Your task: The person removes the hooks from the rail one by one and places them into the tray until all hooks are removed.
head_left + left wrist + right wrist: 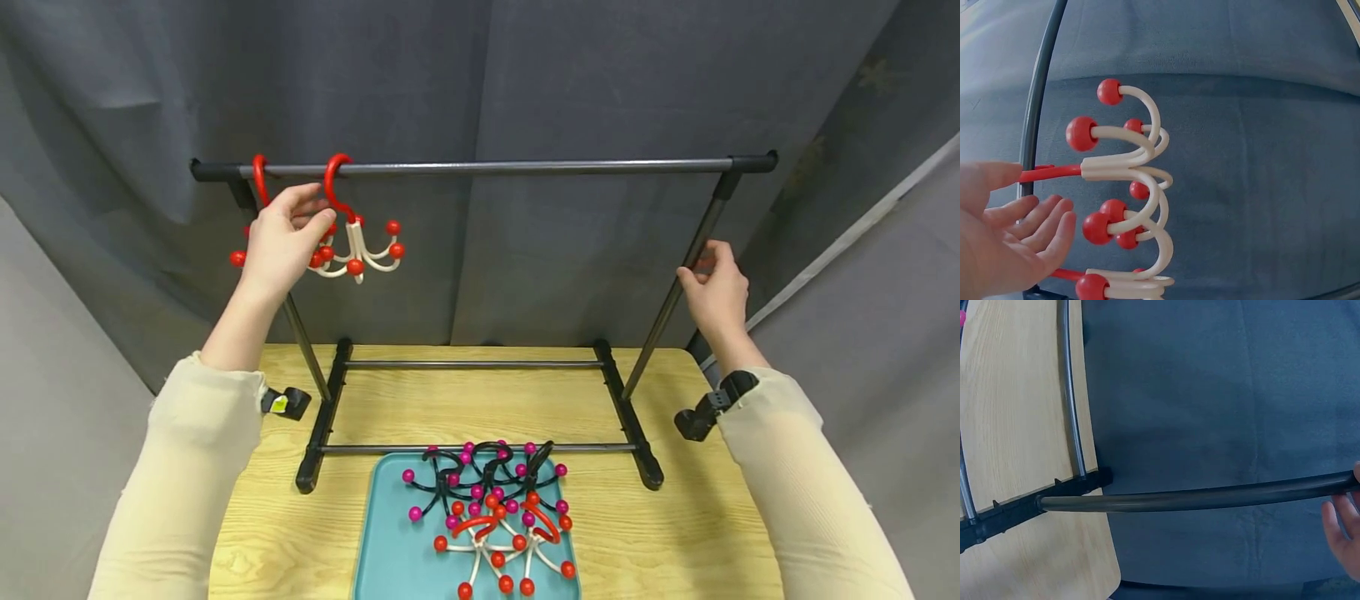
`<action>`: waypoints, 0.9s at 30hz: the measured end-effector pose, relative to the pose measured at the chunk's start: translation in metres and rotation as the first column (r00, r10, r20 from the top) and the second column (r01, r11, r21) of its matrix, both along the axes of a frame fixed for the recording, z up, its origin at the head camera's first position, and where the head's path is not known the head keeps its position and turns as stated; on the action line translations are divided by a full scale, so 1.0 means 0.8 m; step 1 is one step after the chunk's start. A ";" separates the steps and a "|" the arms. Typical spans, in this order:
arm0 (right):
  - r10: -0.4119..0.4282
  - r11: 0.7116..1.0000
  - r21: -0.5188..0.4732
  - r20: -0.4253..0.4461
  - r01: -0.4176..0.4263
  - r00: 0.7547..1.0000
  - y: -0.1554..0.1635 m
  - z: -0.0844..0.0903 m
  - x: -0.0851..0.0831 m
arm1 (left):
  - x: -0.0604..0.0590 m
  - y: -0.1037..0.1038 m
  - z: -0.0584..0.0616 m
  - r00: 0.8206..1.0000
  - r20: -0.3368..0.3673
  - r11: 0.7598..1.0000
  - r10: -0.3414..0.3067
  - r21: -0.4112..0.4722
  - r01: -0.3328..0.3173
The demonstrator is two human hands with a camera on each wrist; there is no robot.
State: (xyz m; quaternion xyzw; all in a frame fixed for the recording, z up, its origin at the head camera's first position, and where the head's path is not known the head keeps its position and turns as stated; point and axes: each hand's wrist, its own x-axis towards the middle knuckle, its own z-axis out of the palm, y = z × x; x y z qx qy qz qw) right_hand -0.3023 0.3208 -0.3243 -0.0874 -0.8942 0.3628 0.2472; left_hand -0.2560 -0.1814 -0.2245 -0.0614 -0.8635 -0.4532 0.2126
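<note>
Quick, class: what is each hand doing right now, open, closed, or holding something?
Left hand: open, fingers relaxed beside the red-and-white hook hangers on the rail.
Right hand: grip on the rack's right upright pole.

Looks like a small curtained-off recording booth or test setup rather than a home or shop. Grey curtain (480, 83) hanging in folds right behind the rack (480, 167), closing off the back and both sides. Pale wooden table (247, 517) beneath the rack, carrying nothing but the rack's black feet and a teal tray (390, 550) just in front of the rack. Tray filled with sorted plastic hooks (487, 508), pink-tipped black ones nearer the rack, red-tipped white ones further from it. Small cameras strapped at both wrists, either side of the rack.
</note>
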 end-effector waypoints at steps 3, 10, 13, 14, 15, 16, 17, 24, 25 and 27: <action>-0.001 1.000 -0.025 -0.001 0.001 1.000 -0.001 -0.005 0.000 | -0.005 0.005 -0.001 1.000 -0.030 1.000 0.003 0.026 -0.003; -0.024 0.998 -0.057 -0.035 0.022 0.999 -0.005 -0.012 -0.004 | -0.014 0.012 -0.005 0.992 -0.110 0.995 0.059 0.092 -0.049; -0.032 0.998 -0.063 -0.047 0.029 0.998 -0.006 -0.015 -0.005 | -0.017 0.015 -0.006 0.989 -0.129 0.992 0.067 0.111 -0.053; -0.035 0.997 -0.066 -0.051 0.031 0.998 -0.007 -0.016 -0.005 | -0.019 0.017 -0.006 0.988 -0.137 0.992 0.069 0.110 -0.054; -0.037 0.997 -0.067 -0.053 0.034 0.998 -0.007 -0.017 -0.005 | -0.021 0.018 -0.006 0.987 -0.146 0.993 0.071 0.107 -0.055; -0.041 0.997 -0.067 -0.053 0.038 0.998 -0.007 -0.018 -0.006 | -0.023 0.020 -0.007 0.985 -0.157 0.993 0.077 0.097 -0.062; -0.043 0.997 -0.069 -0.057 0.039 0.997 -0.007 -0.019 -0.006 | -0.025 0.021 -0.008 0.981 -0.171 0.994 0.086 0.085 -0.072; -0.047 0.996 -0.082 -0.058 0.042 0.997 -0.009 -0.023 -0.007 | -0.034 0.030 -0.014 0.955 -0.252 0.987 0.157 0.058 -0.147; -0.049 0.995 -0.084 -0.058 0.045 0.997 -0.009 -0.024 -0.007 | -0.034 0.032 -0.014 0.953 -0.255 0.987 0.163 0.060 -0.152; -0.052 0.995 -0.088 -0.055 0.047 0.997 -0.008 -0.025 -0.007 | -0.034 0.035 -0.013 0.948 -0.268 0.985 0.174 0.058 -0.164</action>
